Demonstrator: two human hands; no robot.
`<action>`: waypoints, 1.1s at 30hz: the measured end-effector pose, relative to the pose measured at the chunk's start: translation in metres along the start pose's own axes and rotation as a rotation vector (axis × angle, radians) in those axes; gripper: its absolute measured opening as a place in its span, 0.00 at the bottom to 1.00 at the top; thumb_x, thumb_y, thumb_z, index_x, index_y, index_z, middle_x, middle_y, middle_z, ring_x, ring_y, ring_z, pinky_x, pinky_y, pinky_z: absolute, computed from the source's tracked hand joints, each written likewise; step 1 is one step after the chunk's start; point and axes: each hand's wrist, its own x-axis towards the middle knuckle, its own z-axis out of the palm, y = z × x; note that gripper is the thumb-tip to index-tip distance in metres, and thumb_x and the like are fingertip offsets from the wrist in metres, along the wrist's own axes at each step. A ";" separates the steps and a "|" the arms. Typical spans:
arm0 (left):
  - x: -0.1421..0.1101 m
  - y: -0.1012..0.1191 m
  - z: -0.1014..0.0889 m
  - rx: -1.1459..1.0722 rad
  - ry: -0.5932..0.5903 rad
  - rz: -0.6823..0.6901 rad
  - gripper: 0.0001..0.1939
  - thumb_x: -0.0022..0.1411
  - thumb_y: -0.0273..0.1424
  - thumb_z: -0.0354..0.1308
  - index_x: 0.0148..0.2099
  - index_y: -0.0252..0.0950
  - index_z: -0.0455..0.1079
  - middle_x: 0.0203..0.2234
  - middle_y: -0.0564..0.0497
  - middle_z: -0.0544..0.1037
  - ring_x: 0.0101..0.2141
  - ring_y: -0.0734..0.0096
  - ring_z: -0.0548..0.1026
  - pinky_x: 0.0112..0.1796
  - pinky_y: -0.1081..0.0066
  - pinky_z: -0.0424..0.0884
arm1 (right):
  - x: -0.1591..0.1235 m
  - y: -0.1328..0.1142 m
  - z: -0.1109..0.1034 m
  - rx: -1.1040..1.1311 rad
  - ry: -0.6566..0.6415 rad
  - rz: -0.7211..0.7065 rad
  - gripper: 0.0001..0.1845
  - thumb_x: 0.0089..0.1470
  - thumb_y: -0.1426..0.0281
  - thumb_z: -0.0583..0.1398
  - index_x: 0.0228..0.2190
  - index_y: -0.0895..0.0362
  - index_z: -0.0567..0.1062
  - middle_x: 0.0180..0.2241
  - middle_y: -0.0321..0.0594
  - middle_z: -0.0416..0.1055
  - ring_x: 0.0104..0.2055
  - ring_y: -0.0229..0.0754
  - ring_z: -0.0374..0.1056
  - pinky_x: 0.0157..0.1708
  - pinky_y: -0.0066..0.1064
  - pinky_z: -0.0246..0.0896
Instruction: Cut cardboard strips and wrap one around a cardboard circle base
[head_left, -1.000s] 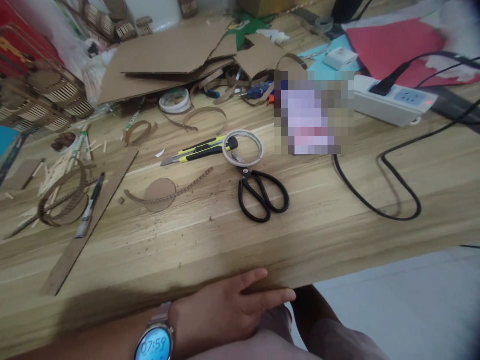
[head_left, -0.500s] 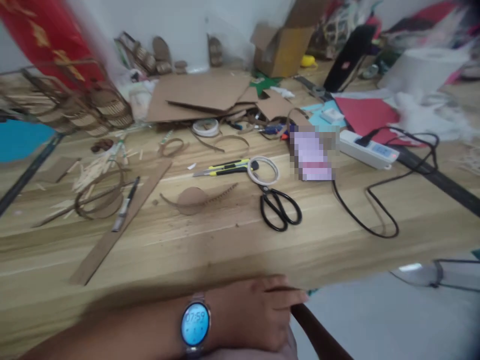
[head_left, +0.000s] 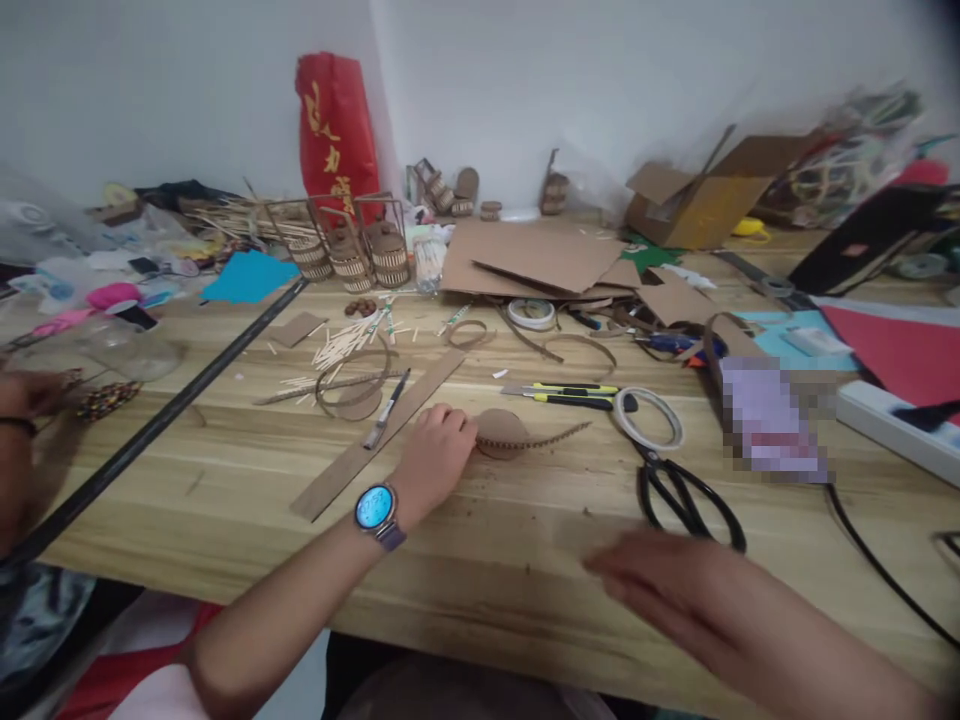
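Note:
My left hand, wearing a watch, has its fingers curled over the left end of a notched cardboard strip. The strip lies across a round cardboard disc on the table; its left end is hidden by the fingers. My right hand is above the table's front part, blurred, with fingers stretched out and nothing visible in it. Black-handled scissors lie just beyond it, their blades partly under a roll of tape. Two yellow-black utility knives lie beside the tape.
A flat cardboard strip with a pen on it lies left of my left hand. Thin sticks and cardboard sheets are farther back. A phone and power strip are right. Another person's hand is at far left.
My left hand has moved from the table's front edge forward onto the notched strip. My right hand has come into view. The view has swung left, showing another person's hand.

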 end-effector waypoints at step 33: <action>-0.029 0.013 -0.018 -0.552 0.361 0.010 0.17 0.72 0.27 0.48 0.60 0.36 0.66 0.42 0.46 0.81 0.41 0.63 0.78 0.42 0.63 0.74 | 0.101 0.005 0.021 -0.315 0.308 -0.292 0.10 0.65 0.68 0.56 0.36 0.53 0.78 0.30 0.38 0.78 0.34 0.43 0.70 0.39 0.36 0.51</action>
